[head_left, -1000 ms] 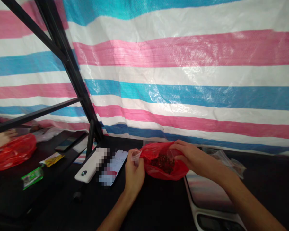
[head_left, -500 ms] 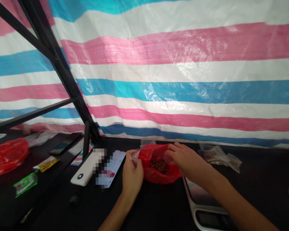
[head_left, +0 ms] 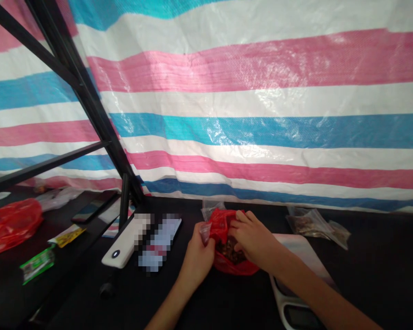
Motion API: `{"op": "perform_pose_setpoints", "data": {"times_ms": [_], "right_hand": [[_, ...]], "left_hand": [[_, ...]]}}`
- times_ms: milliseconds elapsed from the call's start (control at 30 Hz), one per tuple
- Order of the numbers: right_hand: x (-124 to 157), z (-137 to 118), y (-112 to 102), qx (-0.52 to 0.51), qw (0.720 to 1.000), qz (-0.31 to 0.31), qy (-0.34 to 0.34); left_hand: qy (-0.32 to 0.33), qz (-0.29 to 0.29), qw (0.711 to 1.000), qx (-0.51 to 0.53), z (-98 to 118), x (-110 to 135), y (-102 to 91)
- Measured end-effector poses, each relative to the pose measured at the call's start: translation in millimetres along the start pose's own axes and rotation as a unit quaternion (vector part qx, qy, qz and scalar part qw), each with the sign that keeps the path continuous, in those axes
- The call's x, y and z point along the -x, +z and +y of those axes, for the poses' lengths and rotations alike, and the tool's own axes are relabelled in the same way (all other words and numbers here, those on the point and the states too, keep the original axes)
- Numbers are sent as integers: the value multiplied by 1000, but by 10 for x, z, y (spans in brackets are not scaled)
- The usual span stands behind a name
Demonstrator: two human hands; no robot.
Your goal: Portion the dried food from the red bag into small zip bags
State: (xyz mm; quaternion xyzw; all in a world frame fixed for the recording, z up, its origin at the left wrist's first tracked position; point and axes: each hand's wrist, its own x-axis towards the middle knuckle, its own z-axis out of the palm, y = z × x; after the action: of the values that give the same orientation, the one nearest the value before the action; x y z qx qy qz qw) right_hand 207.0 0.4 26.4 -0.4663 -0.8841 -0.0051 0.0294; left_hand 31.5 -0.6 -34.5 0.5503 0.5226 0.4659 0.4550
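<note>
Red bag (head_left: 239, 267): glossy, crinkled, open on dark brown pieces (head_left: 228, 251), just left of the scale (head_left: 303, 247); our left hand (head_left: 198, 256) pinches clear plastic (head_left: 205, 232) at its rim; our right hand (head_left: 256, 237) curls at the mouth, whether gripping, we cannot tell

Glossy, crinkled red plastic bag (head_left: 239, 268), shiny plastic sheeting (head_left: 261, 133), smooth reflective scale plate (head_left: 300, 244), matt tabletop (head_left: 375, 270).
</note>
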Motion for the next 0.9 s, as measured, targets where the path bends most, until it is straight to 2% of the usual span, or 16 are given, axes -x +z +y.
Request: {"op": "perform_pose_setpoints", "data": {"times_ms": [100,167,367,567,733,900], "right_hand": [[-13,-30,19,-43,999,-16,-8],[-12,-30,1,-64,998,-23,-6],[45,123,-173,-190,981,-9,27],[136,288,-360,-274,961,-26,3],[129,213,-413,-331,944,8,-7],[87,1,-355,-280,957,75,-5]], "left_hand": [[-25,12,997,67,4,-44,12],[-25,21,997,70,22,-58,6],[96,75,991,-62,90,-35,-68],[190,122,962,-156,148,7,-100],[261,105,915,-290,165,25,-137],[279,62,885,-367,164,51,-164]]}}
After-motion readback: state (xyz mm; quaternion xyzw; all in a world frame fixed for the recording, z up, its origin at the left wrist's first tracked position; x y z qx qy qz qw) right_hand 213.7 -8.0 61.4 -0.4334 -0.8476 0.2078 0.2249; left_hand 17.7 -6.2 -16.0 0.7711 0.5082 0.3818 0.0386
